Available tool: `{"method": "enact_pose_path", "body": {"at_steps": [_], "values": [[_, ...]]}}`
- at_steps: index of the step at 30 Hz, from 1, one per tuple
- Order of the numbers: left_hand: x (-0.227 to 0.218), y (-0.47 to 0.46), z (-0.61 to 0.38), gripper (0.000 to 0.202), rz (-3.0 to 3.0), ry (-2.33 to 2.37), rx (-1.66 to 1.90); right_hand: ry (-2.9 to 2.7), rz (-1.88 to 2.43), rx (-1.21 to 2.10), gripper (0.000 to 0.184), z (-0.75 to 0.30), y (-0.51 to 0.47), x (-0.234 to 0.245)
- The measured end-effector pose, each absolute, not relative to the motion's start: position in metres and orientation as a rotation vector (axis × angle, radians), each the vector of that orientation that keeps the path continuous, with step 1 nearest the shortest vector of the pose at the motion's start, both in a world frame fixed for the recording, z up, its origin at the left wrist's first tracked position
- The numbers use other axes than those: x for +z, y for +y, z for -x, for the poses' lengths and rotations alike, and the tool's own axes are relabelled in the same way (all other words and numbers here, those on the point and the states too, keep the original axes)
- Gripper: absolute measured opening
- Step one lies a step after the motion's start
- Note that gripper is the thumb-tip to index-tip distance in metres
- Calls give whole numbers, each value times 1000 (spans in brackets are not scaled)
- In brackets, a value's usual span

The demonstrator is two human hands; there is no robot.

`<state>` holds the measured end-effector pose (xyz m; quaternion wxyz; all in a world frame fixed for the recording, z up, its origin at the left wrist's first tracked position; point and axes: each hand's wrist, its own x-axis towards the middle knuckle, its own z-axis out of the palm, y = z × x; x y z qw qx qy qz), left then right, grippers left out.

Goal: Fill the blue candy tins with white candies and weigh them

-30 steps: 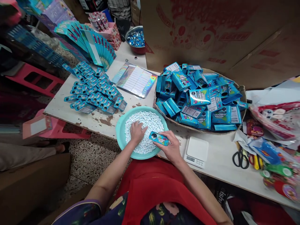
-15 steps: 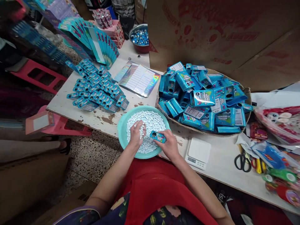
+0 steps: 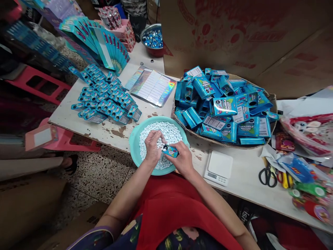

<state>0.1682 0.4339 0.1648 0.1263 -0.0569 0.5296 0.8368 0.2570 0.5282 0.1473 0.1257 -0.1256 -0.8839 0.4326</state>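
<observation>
A turquoise basin (image 3: 134, 142) full of small white candies (image 3: 166, 129) sits at the table's front edge. Over it, my left hand (image 3: 153, 147) is curled around some of the candies, its fingertips by the round hole of a small blue candy box (image 3: 171, 151). My right hand (image 3: 183, 158) grips that box by its sides, hole end turned toward the left hand. A few white candies show at the hole. To the right of the basin, a cardboard tray (image 3: 179, 126) is heaped with similar blue boxes (image 3: 225, 106).
Rows of blue boxes (image 3: 104, 95) stand on the left, near shiny printed sheets (image 3: 153, 86). A white scale (image 3: 218, 167) and black-handled scissors (image 3: 267, 175) lie on the right. A metal bowl (image 3: 153, 38) of blue pieces stands behind. A person's foot (image 3: 70, 163) shows at left.
My left hand has moved right with its candies, and my right hand has brought the box slightly left, so they now meet at the hole. The view has shifted slightly.
</observation>
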Motion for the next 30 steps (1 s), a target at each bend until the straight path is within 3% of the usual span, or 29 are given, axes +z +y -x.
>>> {"method": "enact_pose_path", "body": {"at_steps": [9,30], "values": [[170,440,-172,27,110,1727,2368,-2554,379,1292,30,-256,528,153],[183,444,-173,29,115,1686,2437,-2404,409,1469,28,-254,523,157]]}}
